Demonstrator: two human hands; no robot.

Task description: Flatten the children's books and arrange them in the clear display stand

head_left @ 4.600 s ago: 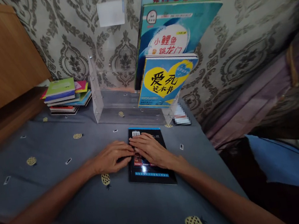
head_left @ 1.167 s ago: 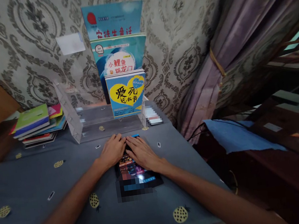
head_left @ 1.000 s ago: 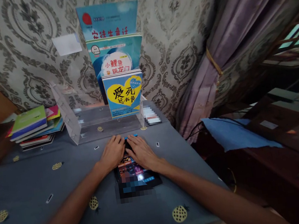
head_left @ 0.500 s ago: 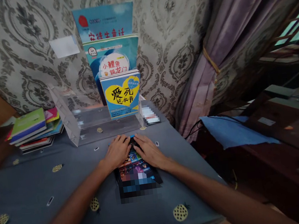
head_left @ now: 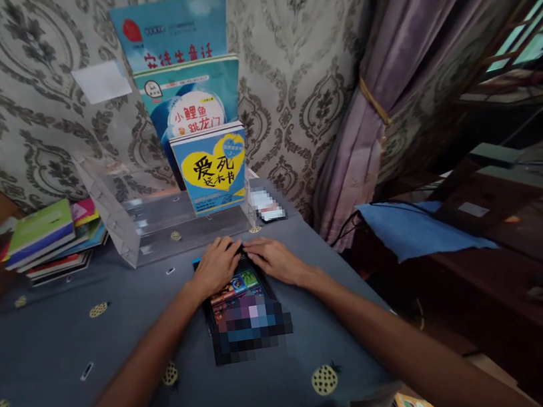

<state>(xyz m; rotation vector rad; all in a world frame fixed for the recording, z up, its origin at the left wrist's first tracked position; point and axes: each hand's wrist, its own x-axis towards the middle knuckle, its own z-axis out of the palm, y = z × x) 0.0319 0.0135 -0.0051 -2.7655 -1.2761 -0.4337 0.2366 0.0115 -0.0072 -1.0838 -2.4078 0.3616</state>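
Note:
A dark book (head_left: 236, 289) with rows of small colourful pictures on its cover lies flat on the grey cloth, its near part pixelated. My left hand (head_left: 217, 265) rests palm down over its upper left part, fingers stretched toward the far edge. On the far right corner lies my right hand (head_left: 274, 260), its outstretched fingers pointing left and touching the cover's edge. The fingertips of both hands are close together. Just beyond them stands a clear acrylic book rack (head_left: 190, 238), holding a blue book with a yellow heart (head_left: 214, 171) in front of taller teal books (head_left: 188, 94).
A stack of books (head_left: 47, 238) lies at the table's left. Beside the rack's right end is a pixelated pale item (head_left: 266, 204). The table's right edge runs past my right forearm; beyond it are a tied purple curtain (head_left: 359, 144) and a blue cloth (head_left: 417, 230).
The view has shifted slightly, so the scene sits further left. My right hand has slid right across the book, away from my left, uncovering more of the pictures. My left hand stays on the book.

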